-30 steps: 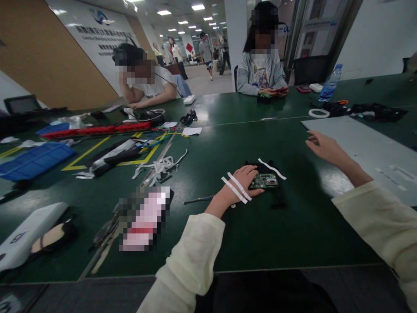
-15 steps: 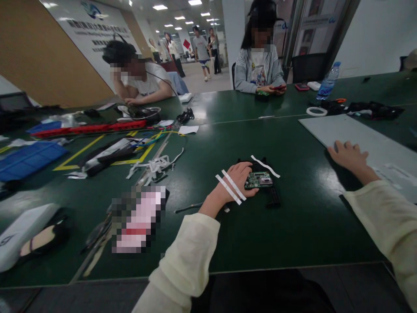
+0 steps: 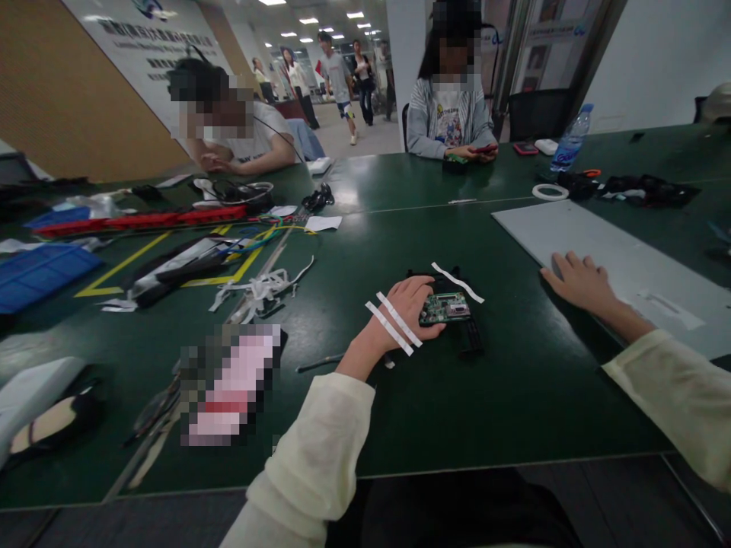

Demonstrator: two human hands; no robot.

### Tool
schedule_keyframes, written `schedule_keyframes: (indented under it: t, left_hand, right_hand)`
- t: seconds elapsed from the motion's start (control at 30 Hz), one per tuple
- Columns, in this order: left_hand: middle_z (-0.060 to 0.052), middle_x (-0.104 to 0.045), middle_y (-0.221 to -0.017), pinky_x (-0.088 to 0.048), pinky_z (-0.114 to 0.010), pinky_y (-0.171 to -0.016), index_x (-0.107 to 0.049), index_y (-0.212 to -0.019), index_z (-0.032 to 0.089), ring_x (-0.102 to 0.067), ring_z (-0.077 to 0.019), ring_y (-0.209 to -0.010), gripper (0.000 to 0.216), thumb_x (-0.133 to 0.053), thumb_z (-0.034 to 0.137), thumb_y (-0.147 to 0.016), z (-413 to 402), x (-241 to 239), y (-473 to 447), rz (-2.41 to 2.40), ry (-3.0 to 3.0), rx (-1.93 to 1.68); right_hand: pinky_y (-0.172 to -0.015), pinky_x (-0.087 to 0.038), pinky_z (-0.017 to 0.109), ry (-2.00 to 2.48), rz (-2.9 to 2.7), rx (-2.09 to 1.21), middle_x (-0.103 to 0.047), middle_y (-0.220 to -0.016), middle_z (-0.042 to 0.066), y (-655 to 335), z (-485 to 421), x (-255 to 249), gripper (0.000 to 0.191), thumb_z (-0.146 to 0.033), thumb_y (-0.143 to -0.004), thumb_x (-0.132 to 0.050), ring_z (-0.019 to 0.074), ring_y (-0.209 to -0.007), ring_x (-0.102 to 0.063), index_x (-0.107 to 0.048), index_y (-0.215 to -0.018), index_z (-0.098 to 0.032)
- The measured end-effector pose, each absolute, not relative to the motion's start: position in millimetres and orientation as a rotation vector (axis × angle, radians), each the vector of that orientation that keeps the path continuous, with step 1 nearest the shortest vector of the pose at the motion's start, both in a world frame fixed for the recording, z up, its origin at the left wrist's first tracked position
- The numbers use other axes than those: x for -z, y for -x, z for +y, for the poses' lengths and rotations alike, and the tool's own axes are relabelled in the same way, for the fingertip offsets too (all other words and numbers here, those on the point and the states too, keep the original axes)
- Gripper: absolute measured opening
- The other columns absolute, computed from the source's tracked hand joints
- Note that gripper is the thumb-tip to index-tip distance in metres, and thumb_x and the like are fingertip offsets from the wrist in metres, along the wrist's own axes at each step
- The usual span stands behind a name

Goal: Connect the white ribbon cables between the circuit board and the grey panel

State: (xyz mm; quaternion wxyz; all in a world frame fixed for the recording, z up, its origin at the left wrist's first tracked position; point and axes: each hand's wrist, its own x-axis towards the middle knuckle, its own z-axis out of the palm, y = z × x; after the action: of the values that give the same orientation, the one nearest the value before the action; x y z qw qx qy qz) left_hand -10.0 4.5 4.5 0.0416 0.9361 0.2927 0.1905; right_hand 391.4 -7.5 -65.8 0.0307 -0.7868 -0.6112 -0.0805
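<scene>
Green board [image 3: 445, 307] lies on its black mount [image 3: 471, 335], steadied by the left hand [image 3: 406, 303], fingers curled over its edge. Two white strips [image 3: 393, 326] cross that wrist, a third [image 3: 457, 281] lies unapplied; the right hand [image 3: 576, 280] rests flat, fingers spread, on the grey sheet [image 3: 622, 259].

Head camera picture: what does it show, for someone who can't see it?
The left hand rests on a small green circuit board on a dark green table, with two white strips stuck across its back. The right hand lies flat on a grey sheet.
</scene>
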Motion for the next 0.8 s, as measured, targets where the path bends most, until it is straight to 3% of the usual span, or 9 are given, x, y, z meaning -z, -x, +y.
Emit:
schedule_keyframes:
  t: [0.2, 0.4, 0.8]
  left_hand:
    - [-0.015, -0.05, -0.132, -0.039, -0.052, -0.103, -0.051, -0.11, 0.016, -0.047, -0.0302, -0.124, 0.048, -0.062, 0.049, -0.077, 7.9, -6.5, 11.8, 0.946, -2.847, -0.631]
    - [-0.015, -0.051, -0.131, -0.039, -0.048, -0.105, -0.05, -0.107, 0.016, -0.047, -0.0291, -0.125, 0.046, -0.063, 0.047, -0.075, 13.7, -5.6, 13.4, 0.938, -2.861, -0.695]
    - [-0.015, -0.051, -0.131, -0.039, -0.05, -0.105, -0.049, -0.11, 0.017, -0.048, -0.0298, -0.125, 0.044, -0.065, 0.039, -0.075, 12.9, -28.0, 20.6, 0.999, -2.837, -0.815]
  right_hand:
    - [-0.09, -0.041, 0.053, 2.18, -2.12, 0.28, -0.044, -0.137, 0.019, -354.9, -24.1, 56.9, 0.063, -0.055, -0.094, -0.019, 0.0367, -0.116, -0.045, -0.043, -0.136, -0.016]
    - [-0.102, -0.035, 0.055, 1.946, -2.316, 0.193, -0.035, -0.147, 0.017, -322.2, -46.6, 48.3, 0.066, -0.055, -0.094, -0.021, 0.0391, -0.13, -0.035, -0.039, -0.143, -0.014]
    - [-0.108, -0.032, 0.056, 1.445, -2.618, -0.052, -0.021, -0.156, 0.007, -287.0, -80.0, 31.4, 0.064, -0.055, -0.094, -0.032, 0.0354, -0.141, -0.021, -0.025, -0.15, -0.025]
